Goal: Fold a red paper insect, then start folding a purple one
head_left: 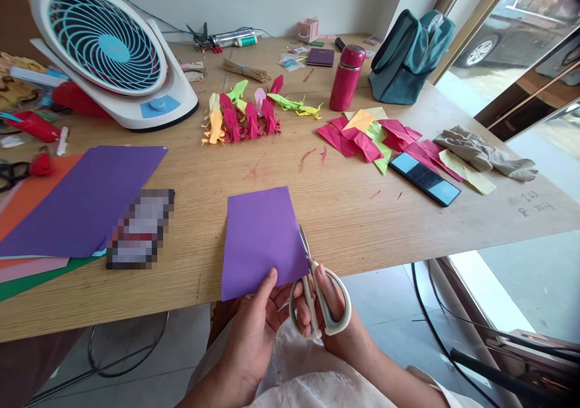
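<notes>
A purple sheet of paper (263, 239) is held by its near edge in my left hand (254, 317), thumb on top and fingers underneath. My right hand (333, 305) has its thumb and fingers through the white handles of the scissors (309, 257). The scissor blades are at the sheet's right edge, near its lower right corner, pointing away from me. Part of the lower blade is hidden by the paper. The sheet reaches over the table's front edge.
Colored sheets (86, 202) and a blurred phone-like object (141, 229) lie left. Behind are a fan (113, 51), folded paper figures (244, 115) and a red bottle (347, 78). Right are paper pieces (348, 139), a phone (425, 178), a cloth (484, 151) and a teal bag (403, 63).
</notes>
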{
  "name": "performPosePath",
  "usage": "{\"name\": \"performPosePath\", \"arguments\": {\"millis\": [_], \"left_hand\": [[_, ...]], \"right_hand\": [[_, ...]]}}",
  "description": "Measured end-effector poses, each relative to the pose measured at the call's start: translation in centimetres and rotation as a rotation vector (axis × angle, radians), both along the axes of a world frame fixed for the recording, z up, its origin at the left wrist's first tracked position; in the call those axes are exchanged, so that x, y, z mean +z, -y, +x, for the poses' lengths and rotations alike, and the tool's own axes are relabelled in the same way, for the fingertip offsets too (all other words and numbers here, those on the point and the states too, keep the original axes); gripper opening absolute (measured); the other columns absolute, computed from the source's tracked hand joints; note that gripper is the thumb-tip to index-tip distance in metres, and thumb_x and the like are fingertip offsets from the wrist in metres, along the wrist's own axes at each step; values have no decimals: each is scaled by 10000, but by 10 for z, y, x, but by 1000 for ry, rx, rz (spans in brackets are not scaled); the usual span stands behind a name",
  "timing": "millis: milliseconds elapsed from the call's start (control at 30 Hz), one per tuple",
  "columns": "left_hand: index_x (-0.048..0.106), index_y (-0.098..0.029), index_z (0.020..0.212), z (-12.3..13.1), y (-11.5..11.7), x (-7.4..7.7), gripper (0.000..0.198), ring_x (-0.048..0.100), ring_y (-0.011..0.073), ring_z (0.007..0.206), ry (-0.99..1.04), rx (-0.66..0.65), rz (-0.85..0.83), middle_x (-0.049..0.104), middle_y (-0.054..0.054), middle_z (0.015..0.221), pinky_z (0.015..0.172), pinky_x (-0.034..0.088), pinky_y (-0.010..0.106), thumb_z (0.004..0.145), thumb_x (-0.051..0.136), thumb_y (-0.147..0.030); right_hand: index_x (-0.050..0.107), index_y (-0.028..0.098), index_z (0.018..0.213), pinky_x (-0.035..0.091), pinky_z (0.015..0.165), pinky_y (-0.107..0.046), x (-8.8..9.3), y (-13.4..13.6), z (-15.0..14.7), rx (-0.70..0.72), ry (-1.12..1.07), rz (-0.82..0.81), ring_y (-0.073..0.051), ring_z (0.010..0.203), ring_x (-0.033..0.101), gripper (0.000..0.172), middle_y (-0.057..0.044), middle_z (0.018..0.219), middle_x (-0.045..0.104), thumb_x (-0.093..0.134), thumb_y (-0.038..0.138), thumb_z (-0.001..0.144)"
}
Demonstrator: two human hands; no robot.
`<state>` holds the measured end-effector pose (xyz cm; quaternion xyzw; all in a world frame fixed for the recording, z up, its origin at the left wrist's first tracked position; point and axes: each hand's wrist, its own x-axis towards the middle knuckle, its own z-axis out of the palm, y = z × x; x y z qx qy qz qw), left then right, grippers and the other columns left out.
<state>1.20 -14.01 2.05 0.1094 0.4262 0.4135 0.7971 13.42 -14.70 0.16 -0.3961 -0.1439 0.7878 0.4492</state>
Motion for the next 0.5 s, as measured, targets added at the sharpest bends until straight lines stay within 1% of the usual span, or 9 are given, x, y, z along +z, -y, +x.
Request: {"name": "performPosePath", "arguments": {"millis": [200, 300, 433, 500], "left_hand": [[673, -124, 723, -1, 1, -2, 458, 605, 163, 466, 14, -22, 6, 686, 70, 612, 584, 486, 297, 973, 520, -477], [676, -125, 731, -1, 0, 0, 438, 600, 155, 471, -12, -12, 6, 686, 60, 606, 630, 503, 299, 970, 531, -463], [662, -131, 707, 1, -1, 3, 417, 584, 150, 452, -74, 13, 5, 673, 51, 586, 640, 507, 302, 947, 562, -457], [654, -136, 695, 2, -1, 5, 412, 579, 151, 444, -88, 5, -6, 670, 51, 584, 648, 509, 311, 939, 566, -456]], "right_hand": [[624, 159, 779, 269, 433, -229, -1, 0, -2, -10, -31, -31, -80, 384, 423, 631, 41, 462, 519, 572, 786, 830], [619, 153, 784, 265, 434, -226, -3, 2, -3, -27, -65, -37, -74, 381, 422, 624, 47, 460, 513, 576, 773, 839], [622, 150, 800, 269, 435, -219, -4, 3, -4, -36, -102, -44, -77, 389, 430, 604, 36, 462, 535, 587, 751, 851], [628, 150, 799, 277, 434, -217, -3, 3, -5, -44, -109, -41, -84, 403, 443, 603, 30, 467, 540, 590, 750, 849]]}}
